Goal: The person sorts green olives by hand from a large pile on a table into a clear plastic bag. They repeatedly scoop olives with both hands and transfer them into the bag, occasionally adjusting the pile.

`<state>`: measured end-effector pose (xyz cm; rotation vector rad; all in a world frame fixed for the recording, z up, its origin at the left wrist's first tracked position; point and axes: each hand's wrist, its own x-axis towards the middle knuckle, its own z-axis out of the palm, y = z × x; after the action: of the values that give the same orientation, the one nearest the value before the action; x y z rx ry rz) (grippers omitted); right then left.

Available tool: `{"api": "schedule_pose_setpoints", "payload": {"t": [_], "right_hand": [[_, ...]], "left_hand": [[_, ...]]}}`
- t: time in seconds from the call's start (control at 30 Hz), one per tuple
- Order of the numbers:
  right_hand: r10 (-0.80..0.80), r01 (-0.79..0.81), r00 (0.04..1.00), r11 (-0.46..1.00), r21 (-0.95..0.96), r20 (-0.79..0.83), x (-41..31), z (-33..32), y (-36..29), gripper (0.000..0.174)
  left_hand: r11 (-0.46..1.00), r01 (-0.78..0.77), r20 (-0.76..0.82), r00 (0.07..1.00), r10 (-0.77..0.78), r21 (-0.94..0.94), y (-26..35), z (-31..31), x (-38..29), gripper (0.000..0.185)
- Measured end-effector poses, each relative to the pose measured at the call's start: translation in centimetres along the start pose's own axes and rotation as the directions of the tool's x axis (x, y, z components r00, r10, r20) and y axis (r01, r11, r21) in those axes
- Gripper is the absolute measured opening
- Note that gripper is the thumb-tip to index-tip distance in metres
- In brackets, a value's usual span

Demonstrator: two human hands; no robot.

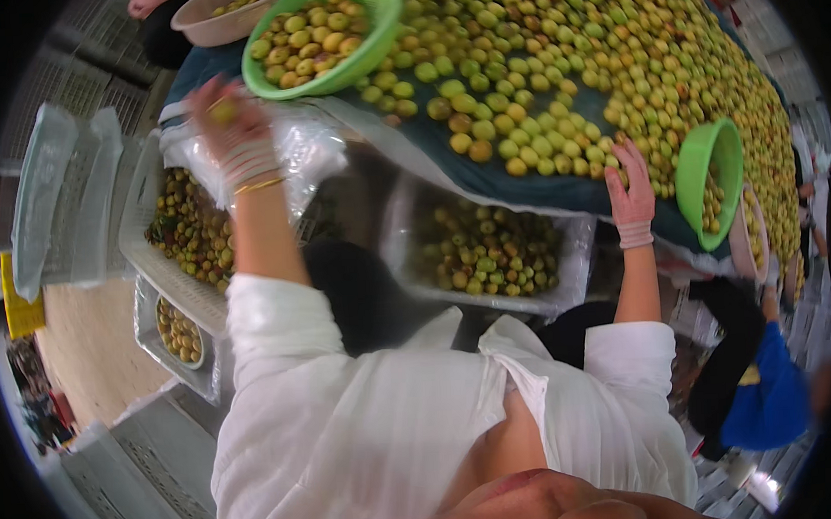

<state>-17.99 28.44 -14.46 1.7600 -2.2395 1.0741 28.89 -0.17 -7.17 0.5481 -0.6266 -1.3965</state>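
My left hand (232,125), in a thin glove with a striped cuff, is raised at the upper left and blurred. A yellow-green jujube (223,113) is held in its fingers, just left of a green plastic basket (331,84) that holds more jujubes. On the table's near edge, my right hand (633,194), gloved likewise, reaches over the heap of green and yellow jujubes (664,68). Its thumb and fingers are apart, with the fingertips touching the fruit. A green bowl (693,178) lies tilted to its right, with jujubes inside.
Below the table's dark cloth (495,179) is a plastic-lined crate (575,252) of jujubes. A white crate (173,291) of darker fruit stands at left, above a small bowl (198,352) of jujubes. A person in blue (766,397) is at right; pink basins (193,29) sit at both sides.
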Motion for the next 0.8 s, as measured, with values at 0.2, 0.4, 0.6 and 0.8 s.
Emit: {"api": "schedule_pose_setpoints", "payload": {"t": [0.2, 0.4, 0.6, 0.8], "right_hand": [[0.182, -0.164, 0.972, 0.978, -0.127, 0.149, -1.5, -0.3, 2.1, 0.053], [0.221, -0.157, 0.925, 0.963, -0.22, 0.308, 0.4, 1.3, 0.8, 0.062], [0.298, -0.213, 0.885, 0.942, -0.259, 0.358, 1.6, 0.4, 0.8, 0.067], [0.298, -0.185, 0.851, 0.941, -0.285, 0.433, 1.5, 0.5, 0.1, 0.072]], "left_hand": [[0.291, -0.207, -0.029, 0.768, 0.64, 0.934, 12.6, -18.0, 0.7, 0.049], [-0.11, -0.641, 0.644, 0.715, 0.272, 0.759, 7.2, -5.1, -0.3, 0.039], [-0.068, -0.623, 0.476, 0.658, -0.583, 0.779, -12.3, 9.5, -7.2, 0.05], [-0.272, -0.836, 0.53, 0.52, -0.67, 0.477, -17.9, 9.6, -14.8, 0.074]]}}
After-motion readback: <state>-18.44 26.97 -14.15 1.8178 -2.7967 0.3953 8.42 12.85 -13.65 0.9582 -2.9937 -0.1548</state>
